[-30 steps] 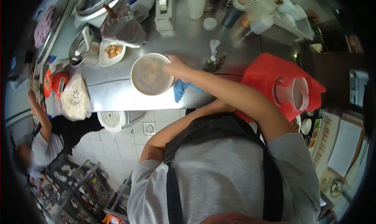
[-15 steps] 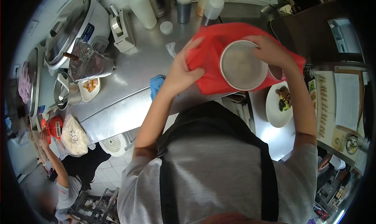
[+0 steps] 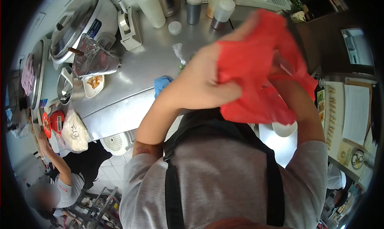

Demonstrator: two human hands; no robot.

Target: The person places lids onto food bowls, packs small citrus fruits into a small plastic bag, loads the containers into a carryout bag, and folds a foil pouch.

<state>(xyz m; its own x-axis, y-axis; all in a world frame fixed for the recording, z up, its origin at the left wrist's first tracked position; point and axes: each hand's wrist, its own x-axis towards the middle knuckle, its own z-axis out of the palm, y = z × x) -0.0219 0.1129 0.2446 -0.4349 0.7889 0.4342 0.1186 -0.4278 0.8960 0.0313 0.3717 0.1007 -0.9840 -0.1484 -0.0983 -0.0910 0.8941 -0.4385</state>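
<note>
One red bag (image 3: 256, 65), left hand (image 3: 206, 79) gripping, blue label (image 3: 94, 28) unreadable

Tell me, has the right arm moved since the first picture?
Yes, rightward: it reached across to the blue cloth's far side then; now the right arm is well right of it.

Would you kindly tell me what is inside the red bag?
A blurred pale edge shows in the opening of the red bag, too unclear to name; its folds cover anything else.
</note>
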